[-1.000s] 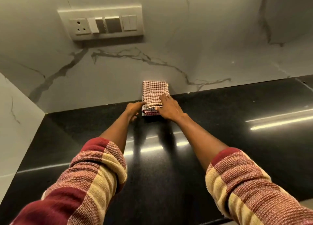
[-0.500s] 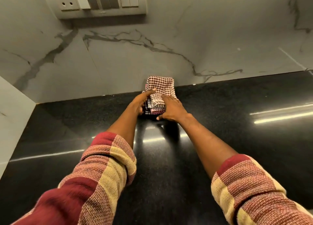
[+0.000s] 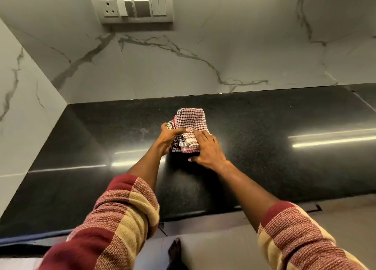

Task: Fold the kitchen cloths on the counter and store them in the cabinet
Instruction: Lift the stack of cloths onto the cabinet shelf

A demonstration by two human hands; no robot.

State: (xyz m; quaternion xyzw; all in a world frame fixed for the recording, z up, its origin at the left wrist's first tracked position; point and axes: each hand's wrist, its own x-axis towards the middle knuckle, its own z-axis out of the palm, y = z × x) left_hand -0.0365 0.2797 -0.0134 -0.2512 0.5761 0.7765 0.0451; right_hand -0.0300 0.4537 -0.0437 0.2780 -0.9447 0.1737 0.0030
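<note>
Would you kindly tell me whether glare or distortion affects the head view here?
Head view: bright streaks of glare lie on the glossy black counter, right and left of the hands; wide-angle bending curves the counter's edges; the stack of cloths stays sharp.

Bench (image 3: pixel 264 168): we find bare black surface left, right and in front of the stack of folded cloths (image 3: pixel 190 125), open to our hands. Back wall (image 3: pixel 203 66): shuts the far edge. Side wall (image 3: pixel 24 106): shuts the left end. Switch plate (image 3: pixel 132 5): projects from the back wall, high above the bench.

Left hand (image 3: pixel 169 136) and right hand (image 3: pixel 205 149) gripping folded checked cloths (image 3: pixel 190 120), black counter (image 3: pixel 284 157)
</note>
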